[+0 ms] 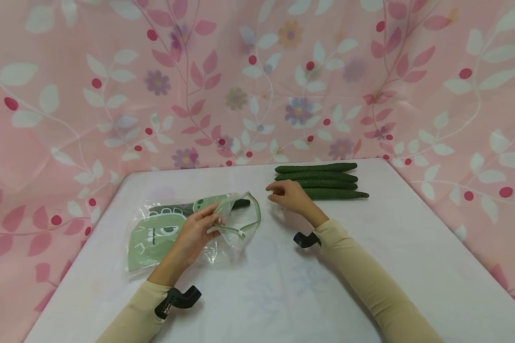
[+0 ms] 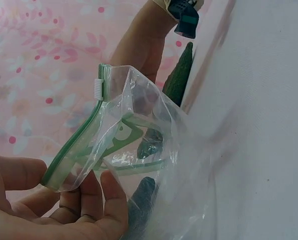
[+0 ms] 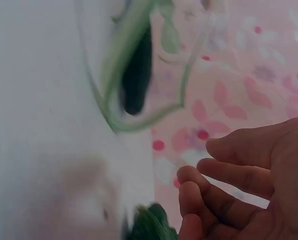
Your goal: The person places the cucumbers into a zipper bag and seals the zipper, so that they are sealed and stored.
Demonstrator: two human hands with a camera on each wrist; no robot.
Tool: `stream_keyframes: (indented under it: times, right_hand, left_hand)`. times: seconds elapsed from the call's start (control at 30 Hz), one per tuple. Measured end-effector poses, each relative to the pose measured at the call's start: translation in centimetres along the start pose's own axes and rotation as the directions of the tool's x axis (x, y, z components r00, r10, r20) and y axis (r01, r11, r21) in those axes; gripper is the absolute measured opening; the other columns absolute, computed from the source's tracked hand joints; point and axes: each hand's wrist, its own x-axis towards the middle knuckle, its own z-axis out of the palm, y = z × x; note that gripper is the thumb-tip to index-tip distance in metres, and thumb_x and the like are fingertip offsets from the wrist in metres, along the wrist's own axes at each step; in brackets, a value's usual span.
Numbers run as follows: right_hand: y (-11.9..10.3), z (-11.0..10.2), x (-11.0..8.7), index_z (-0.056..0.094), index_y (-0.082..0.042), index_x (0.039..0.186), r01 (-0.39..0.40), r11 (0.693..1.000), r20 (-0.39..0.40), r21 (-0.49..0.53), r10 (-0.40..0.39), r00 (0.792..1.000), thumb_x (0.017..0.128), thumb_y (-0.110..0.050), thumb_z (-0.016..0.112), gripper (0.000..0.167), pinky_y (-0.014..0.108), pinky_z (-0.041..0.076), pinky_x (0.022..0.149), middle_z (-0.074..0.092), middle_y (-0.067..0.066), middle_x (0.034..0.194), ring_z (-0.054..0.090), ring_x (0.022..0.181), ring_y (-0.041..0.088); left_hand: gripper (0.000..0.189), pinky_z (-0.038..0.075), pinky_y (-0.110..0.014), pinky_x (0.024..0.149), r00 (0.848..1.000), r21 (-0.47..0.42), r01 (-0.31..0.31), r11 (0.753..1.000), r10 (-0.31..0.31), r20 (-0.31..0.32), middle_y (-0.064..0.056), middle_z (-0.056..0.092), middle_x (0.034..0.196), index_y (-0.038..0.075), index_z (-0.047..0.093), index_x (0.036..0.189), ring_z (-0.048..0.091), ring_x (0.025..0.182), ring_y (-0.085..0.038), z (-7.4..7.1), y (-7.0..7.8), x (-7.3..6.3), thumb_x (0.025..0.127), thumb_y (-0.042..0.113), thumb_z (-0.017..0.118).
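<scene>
My left hand (image 1: 195, 234) pinches the rim of a clear zip bag (image 1: 158, 240) with a green cartoon monster print, lying at the left of the table. The bag's green-edged mouth gapes toward the right, its white slider (image 2: 98, 89) near one corner. Inside lies a dark green cucumber (image 1: 242, 203), one end close to the mouth. My right hand (image 1: 293, 196) holds nothing; its fingers are loosely bent in the air between the bag's mouth and several cucumbers (image 1: 319, 168) lying side by side. It hides the left end of the nearest one (image 1: 339, 194).
A white cloth covers the table (image 1: 257, 295). Behind it hangs a pink flowered curtain (image 1: 257, 85), which also runs down both sides. Small black devices (image 1: 184, 297) are strapped to both wrists.
</scene>
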Motion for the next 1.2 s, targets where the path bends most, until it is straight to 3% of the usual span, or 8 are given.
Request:
stream_keyframes:
  times: [0.2, 0.47, 0.6, 0.9, 1.2]
  right_hand:
    - [1.8, -3.8, -1.3, 0.073, -0.001, 0.126, 0.010, 1.000, -0.058, -0.014, -0.010, 0.998, 0.101, -0.015, 0.069, 0.029, 0.044, 0.051, 0.077, 0.072, 0.008, 0.103, 0.064, 0.087, 0.025]
    - [5.0, -7.3, -2.8, 0.072, -0.004, 0.130, -0.111, 0.993, -0.144, -0.025, 0.107, 0.984, 0.102, -0.017, 0.068, 0.031, 0.051, 0.053, 0.084, 0.073, 0.013, 0.111, 0.067, 0.101, 0.031]
    - [6.0, -8.9, -3.5, 0.072, -0.003, 0.129, -0.129, 0.991, -0.182, -0.031, 0.122, 0.976, 0.102, -0.017, 0.068, 0.031, 0.054, 0.052, 0.088, 0.072, 0.015, 0.114, 0.066, 0.107, 0.033]
    - [8.2, -12.1, -5.5, 0.071, -0.001, 0.129, -0.193, 0.980, -0.205, 0.044, 0.198, 0.958, 0.101, -0.017, 0.072, 0.032, 0.055, 0.050, 0.096, 0.072, 0.018, 0.119, 0.066, 0.111, 0.036]
    - [11.1, -14.6, -7.2, 0.069, 0.001, 0.131, -0.289, 0.957, -0.179, 0.016, 0.287, 0.941, 0.102, -0.022, 0.070, 0.037, 0.055, 0.051, 0.094, 0.070, 0.021, 0.125, 0.063, 0.115, 0.040]
  left_hand:
    - [0.050, 0.046, -0.039, 0.091, 1.000, 0.002, 0.011, 1.000, -0.011, -0.004, -0.004, 0.059, 0.096, 0.003, 0.040, 0.159, 0.059, 0.099, -0.019, 0.0, 0.1, 0.1, 0.111, 0.010, 0.049]
    - [0.052, 0.046, -0.040, 0.092, 1.000, -0.004, 0.008, 1.000, -0.008, 0.001, -0.004, 0.060, 0.096, 0.004, 0.038, 0.160, 0.059, 0.099, -0.019, 0.0, 0.1, 0.0, 0.111, 0.011, 0.050]
    - [0.052, 0.046, -0.039, 0.091, 1.000, -0.008, 0.002, 1.000, -0.002, 0.004, -0.003, 0.059, 0.095, 0.004, 0.038, 0.160, 0.059, 0.098, -0.018, -0.1, 0.2, 0.1, 0.110, 0.010, 0.050]
    - [0.052, 0.046, -0.039, 0.090, 1.000, -0.016, -0.013, 1.000, 0.014, 0.021, -0.004, 0.058, 0.097, 0.003, 0.038, 0.160, 0.058, 0.098, -0.019, -0.1, 0.3, -0.1, 0.110, 0.010, 0.049]
    - [0.052, 0.046, -0.039, 0.091, 1.000, -0.002, -0.018, 1.000, 0.018, 0.010, -0.004, 0.059, 0.097, 0.001, 0.037, 0.160, 0.058, 0.099, -0.019, -0.3, 0.6, -0.2, 0.110, 0.010, 0.049]
